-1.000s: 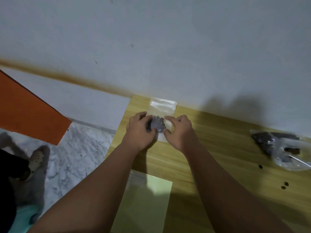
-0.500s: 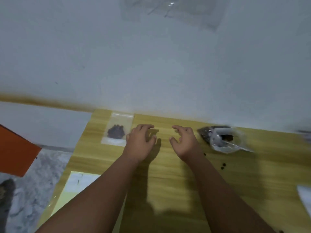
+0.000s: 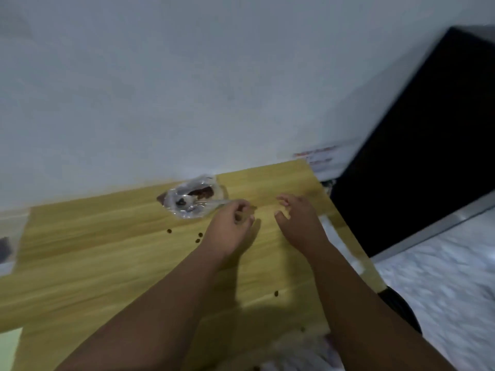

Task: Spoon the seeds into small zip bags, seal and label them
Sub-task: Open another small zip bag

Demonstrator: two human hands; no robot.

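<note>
Both bare forearms reach forward from the lower edge, side by side and apart. The left hand point(image 3: 227, 228) turns its palm toward the right one, its fingers point(image 3: 242, 208) loosely curled and holding nothing. The right hand point(image 3: 301, 223) faces it, fingers point(image 3: 284, 201) loosely bent and slightly spread, gripping nothing.

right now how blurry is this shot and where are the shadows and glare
Head view: motion blur softens everything, worst at the frame edges; the light is dim and cool; there is faint glare on the clear seed bag; a soft shadow lies on the wooden table just right of the left hand.
</note>
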